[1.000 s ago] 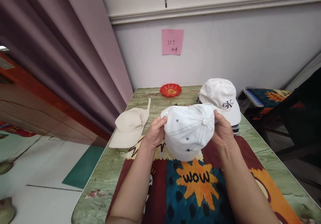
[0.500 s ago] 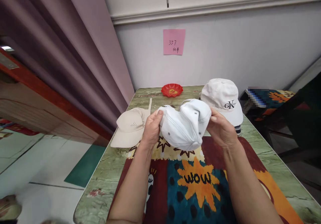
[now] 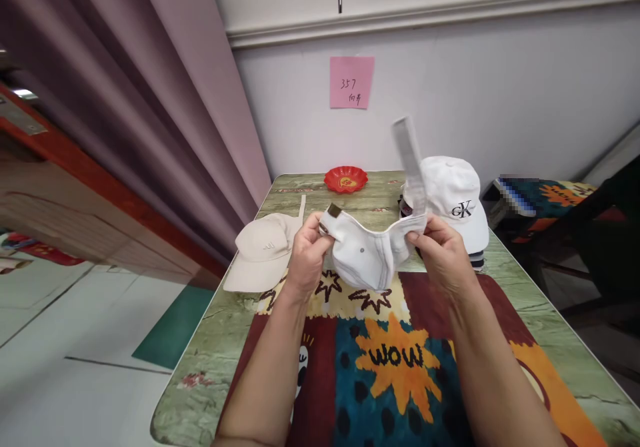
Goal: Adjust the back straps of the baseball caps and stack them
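Observation:
Between my hands, above the table, hangs a white baseball cap (image 3: 367, 260), its back opening turned up. My left hand (image 3: 307, 257) pinches the edge by the metal strap buckle. My right hand (image 3: 443, 250) grips the opposite back edge, from which a loose strap stands straight up. Left of my left hand lies a beige cap (image 3: 265, 250) with a small stripe logo, its strap sticking up. Just behind my right hand is a white cap with black letters (image 3: 457, 200), on top of a stack of caps whose lower ones show only their edges.
A red scalloped dish (image 3: 346, 179) stands at the table's back edge by the wall. A colourful mat (image 3: 395, 380) covers the front of the green wood-patterned table (image 3: 187, 360). A purple curtain (image 3: 165, 87) hangs on the left; a dark chair stands at the right.
The held cap has been tipped so its back opening faces up. Its strap has come loose at the buckle and now points upward from the right side.

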Available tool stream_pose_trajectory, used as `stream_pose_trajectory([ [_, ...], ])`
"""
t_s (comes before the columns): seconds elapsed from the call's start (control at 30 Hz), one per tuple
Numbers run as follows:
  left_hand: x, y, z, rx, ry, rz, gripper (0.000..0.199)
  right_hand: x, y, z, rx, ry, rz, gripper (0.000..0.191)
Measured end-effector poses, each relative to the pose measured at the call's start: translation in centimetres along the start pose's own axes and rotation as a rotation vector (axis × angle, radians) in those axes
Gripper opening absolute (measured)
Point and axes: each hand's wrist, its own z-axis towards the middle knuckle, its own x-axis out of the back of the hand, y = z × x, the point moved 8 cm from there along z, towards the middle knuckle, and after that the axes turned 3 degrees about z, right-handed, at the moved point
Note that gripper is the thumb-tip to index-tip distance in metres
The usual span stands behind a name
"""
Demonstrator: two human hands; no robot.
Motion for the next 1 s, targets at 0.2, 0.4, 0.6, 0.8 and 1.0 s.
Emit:
stream_pose_trajectory([
  [0.2, -0.7, -0.4, -0.2, 0.056, -0.09, -0.008, 0.021, -1.8, 0.1, -0.8, -0.185, -0.182, -0.205, 0.034],
  [0.4, -0.8, -0.3, -0.6, 0.102, -0.051, 0.127, 0.036, -2.1, -1.0, -1.2, -0.175, -0.119, -0.206, 0.03],
  [0.6, -1.2, 1.2, -0.6, -0.072, -0.072, 0.394, 0.022, -1.3, -2.5, -1.5, -0.102, -0.026, -0.141, 0.026],
  [0.8, -2.0, 0.9, -0.8, -0.101, -0.117, 0.455, 0.037, -1.8, -1.9, -1.6, -0.1, -0.005, -0.076, 0.033],
  [1.0, -3.4, 0.5, -1.1, -0.171, -0.187, 0.483, 0.023, -3.8, -0.4, -1.7, -0.148, -0.096, -0.274, 0.037],
])
